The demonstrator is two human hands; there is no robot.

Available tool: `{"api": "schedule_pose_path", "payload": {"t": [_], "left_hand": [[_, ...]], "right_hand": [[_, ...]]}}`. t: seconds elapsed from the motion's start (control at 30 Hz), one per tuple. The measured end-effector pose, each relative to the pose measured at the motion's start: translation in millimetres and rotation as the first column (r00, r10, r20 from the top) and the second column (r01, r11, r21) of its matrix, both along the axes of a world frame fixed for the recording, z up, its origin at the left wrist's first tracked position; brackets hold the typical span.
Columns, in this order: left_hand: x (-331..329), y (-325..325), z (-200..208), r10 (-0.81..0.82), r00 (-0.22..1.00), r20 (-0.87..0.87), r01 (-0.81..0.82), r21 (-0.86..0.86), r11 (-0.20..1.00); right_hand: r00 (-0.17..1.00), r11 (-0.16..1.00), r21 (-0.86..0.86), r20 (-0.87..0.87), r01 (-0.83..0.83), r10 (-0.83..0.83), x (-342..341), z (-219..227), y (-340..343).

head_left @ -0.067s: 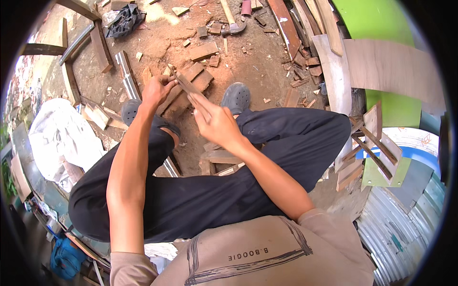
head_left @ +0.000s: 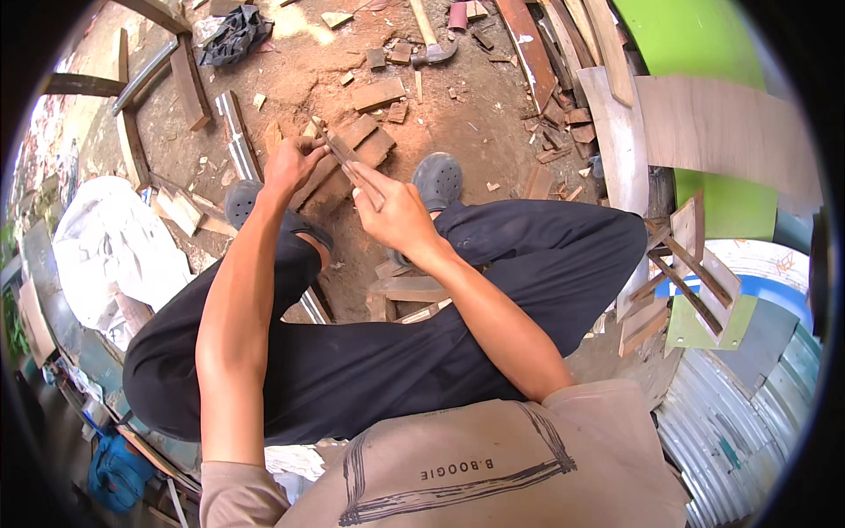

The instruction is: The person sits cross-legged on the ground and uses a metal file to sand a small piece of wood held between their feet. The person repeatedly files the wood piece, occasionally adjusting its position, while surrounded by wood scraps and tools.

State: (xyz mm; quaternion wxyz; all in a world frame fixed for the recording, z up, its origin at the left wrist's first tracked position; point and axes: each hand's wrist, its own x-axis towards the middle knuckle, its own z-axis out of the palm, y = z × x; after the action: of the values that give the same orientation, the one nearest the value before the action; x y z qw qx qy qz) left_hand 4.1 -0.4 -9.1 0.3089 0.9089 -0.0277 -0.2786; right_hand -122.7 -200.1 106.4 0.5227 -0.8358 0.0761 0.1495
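Between my feet, my left hand [head_left: 293, 167] pinches the far end of a narrow wooden strip [head_left: 340, 151] with thumb and fingertips. My right hand [head_left: 396, 216] grips the strip's nearer end, its fingers stretched along it and partly covering it. Whether a smaller piece sits in the left fingertips is too small to tell. Just beyond and beneath the hands, brown wooden boards [head_left: 377, 148] lie on the dirt ground. A short wooden block [head_left: 378, 94] rests farther out.
A claw hammer [head_left: 431, 46] lies at the far side. Left are a metal-edged bar [head_left: 238, 136], a wooden frame [head_left: 128, 132] and a white sack [head_left: 114, 255]. Planks [head_left: 528, 53] and a curved wooden sheet [head_left: 722, 123] lie right, near corrugated metal [head_left: 722, 422].
My right hand has moved slightly left and away from me along the strip, closer to my left hand. The left hand keeps its pinch nearly in place.
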Motion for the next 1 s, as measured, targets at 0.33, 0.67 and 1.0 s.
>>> {"api": "schedule_pose_path", "payload": {"t": [0.33,0.67,1.0], "left_hand": [[-6.8,5.3,3.3,0.057,0.992,0.11,-0.065,0.071,0.995],[-36.4,-28.1,1.3,0.003,0.944,0.33,-0.055,0.15,0.987],[-20.3,-10.7,-11.6,0.355,0.91,0.212,-0.346,-0.081,0.935]], "right_hand": [[0.996,0.999,-0.04,-0.087,0.025,-0.029,-126.9,167.3,-103.2],[0.987,0.989,-0.069,0.097,0.134,-0.127,-152.7,141.1,-114.3],[0.997,0.996,0.077,-0.062,-0.049,0.053,-152.7,150.4,-114.4]]}}
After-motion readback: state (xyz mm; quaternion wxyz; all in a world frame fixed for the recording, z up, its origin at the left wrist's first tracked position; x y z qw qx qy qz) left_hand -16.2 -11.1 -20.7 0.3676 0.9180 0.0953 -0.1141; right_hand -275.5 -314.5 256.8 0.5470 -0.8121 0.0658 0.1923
